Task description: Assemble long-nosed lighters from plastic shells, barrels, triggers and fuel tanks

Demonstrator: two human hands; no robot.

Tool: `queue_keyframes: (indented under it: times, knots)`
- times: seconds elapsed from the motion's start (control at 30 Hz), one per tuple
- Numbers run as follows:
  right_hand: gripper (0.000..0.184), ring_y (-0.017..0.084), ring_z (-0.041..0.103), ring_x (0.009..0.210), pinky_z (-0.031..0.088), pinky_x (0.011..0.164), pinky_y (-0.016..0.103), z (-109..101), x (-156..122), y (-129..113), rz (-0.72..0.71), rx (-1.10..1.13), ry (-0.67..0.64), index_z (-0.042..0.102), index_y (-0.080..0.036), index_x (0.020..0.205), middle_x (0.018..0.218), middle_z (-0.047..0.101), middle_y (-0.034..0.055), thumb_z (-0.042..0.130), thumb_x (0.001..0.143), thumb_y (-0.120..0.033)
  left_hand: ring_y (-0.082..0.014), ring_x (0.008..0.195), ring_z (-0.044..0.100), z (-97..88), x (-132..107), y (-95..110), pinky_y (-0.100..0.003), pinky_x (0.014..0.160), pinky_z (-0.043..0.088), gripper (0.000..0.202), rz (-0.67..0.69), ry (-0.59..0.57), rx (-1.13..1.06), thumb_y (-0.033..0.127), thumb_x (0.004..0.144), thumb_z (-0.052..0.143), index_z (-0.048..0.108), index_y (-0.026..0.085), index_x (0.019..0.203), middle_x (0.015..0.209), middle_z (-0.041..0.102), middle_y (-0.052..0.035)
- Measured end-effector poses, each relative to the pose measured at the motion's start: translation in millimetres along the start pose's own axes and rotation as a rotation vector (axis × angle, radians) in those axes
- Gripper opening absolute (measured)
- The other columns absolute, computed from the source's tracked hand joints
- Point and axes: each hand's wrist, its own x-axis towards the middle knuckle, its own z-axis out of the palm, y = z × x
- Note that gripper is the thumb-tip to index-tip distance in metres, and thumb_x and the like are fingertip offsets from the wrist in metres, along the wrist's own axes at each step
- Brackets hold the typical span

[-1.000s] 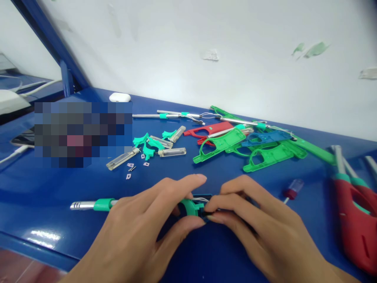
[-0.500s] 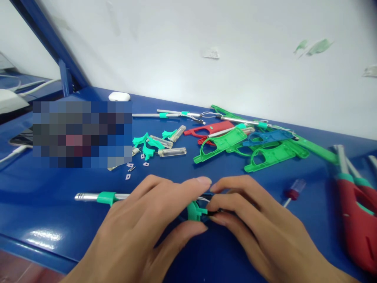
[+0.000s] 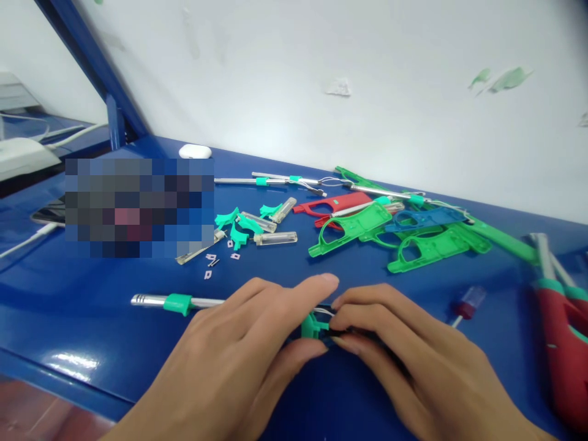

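My left hand [image 3: 239, 343] is closed around the body of a partly assembled long-nosed lighter [image 3: 206, 302]. Its metal tube with a teal collar [image 3: 178, 303] points out to the left. Between my fingers shows a teal trigger [image 3: 312, 327], with thin white wires [image 3: 325, 311] beside it. My right hand [image 3: 404, 343] curls in from the other side, fingertips pinching at the wired end, where a small dark part is mostly covered. The lighter's casing lies largely hidden behind both hands.
Beyond my hands lie green casing halves [image 3: 432, 248], a red casing [image 3: 337, 203], clear fuel tanks [image 3: 275, 238], teal triggers [image 3: 239, 235] and metal tubes [image 3: 248, 182]. A screwdriver [image 3: 471, 303] and red lighters [image 3: 563, 343] are at right. A white earphone case [image 3: 195, 152] sits far back.
The whole view has shifted slightly, so things appear further right. Both hands keep nearly the same hold on the lighter, and its trigger shows a little less between my fingers.
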Motion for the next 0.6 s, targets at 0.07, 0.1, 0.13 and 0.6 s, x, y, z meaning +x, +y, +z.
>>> queue_keyframes:
  times: [0.07, 0.1, 0.13, 0.6]
  knots:
    - [0.026, 0.005, 0.087, 0.1, 0.063, 0.102, 0.009, -0.8, -0.9, 0.3, -0.009, -0.009, 0.004, 0.064, -0.029, 0.122, 0.107, 0.085, -0.0035, 0.04, 0.129, -0.022, -0.0129, 0.113, 0.083, -0.2, 1.3, -0.3, -0.018, 0.098, 0.068, 0.041, -0.003, 0.0, 0.016, 0.033, 0.127, 0.049, 0.044, 0.033, 0.168, 0.116, 0.083, 0.003]
    - [0.027, 0.005, 0.087, 0.101, 0.062, 0.104, 0.009, -1.1, -1.0, 0.4, -0.008, -0.012, 0.007, 0.065, -0.029, 0.121, 0.107, 0.085, -0.0038, 0.04, 0.13, -0.022, -0.0127, 0.112, 0.083, -0.1, 1.9, -0.6, -0.017, 0.097, 0.068, 0.04, -0.003, 0.0, 0.022, 0.034, 0.128, 0.048, 0.045, 0.033, 0.168, 0.114, 0.083, 0.0036]
    - [0.028, 0.005, 0.087, 0.101, 0.061, 0.105, 0.009, -1.3, -0.9, 0.5, -0.008, -0.011, 0.013, 0.066, -0.028, 0.121, 0.107, 0.085, -0.004, 0.039, 0.13, -0.023, -0.0124, 0.111, 0.083, 0.1, 2.3, -1.0, -0.017, 0.097, 0.068, 0.039, -0.006, 0.0, 0.026, 0.035, 0.128, 0.048, 0.046, 0.033, 0.167, 0.113, 0.083, 0.0042]
    - [0.024, 0.006, 0.086, 0.098, 0.065, 0.095, 0.01, -3.9, -4.3, -1.9, 0.067, 0.11, -0.026, 0.068, -0.03, 0.122, 0.111, 0.082, -0.0024, 0.045, 0.129, -0.029, -0.0048, 0.103, 0.082, -1.7, 13.2, 0.7, -0.011, 0.106, 0.06, 0.029, 0.092, 0.056, 0.067, 0.038, 0.13, 0.045, 0.072, 0.03, 0.122, 0.114, 0.089, 0.011]
